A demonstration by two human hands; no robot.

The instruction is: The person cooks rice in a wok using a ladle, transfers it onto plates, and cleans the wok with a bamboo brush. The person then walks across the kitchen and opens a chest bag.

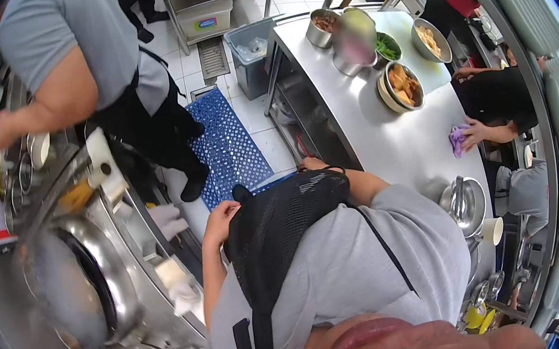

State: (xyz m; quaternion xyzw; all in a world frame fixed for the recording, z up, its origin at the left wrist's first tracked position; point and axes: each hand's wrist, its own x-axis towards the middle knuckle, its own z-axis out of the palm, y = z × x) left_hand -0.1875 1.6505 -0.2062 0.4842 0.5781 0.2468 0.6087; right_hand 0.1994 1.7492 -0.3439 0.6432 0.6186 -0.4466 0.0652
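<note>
My left hand point(224, 216) hangs beside the black mesh apron point(287, 212), its fingers curled near the apron's edge; what it holds, if anything, is hidden. My right hand point(312, 163) shows only in part at the apron's far side, close to the near edge of the steel table point(377, 141). On that table stand metal bowls: one with orange-brown chunks point(403, 86), one with chopped greens point(386, 46), one with pale pieces point(432, 42), and a pot of brown pieces point(324, 24).
A steaming wok point(121, 277) sits on the stove at the left. One person point(59, 55) stands at the upper left. Across the table another person's hand point(475, 132) presses a purple cloth point(458, 141). A grey bin point(251, 56) and blue mat point(228, 142) are on the floor.
</note>
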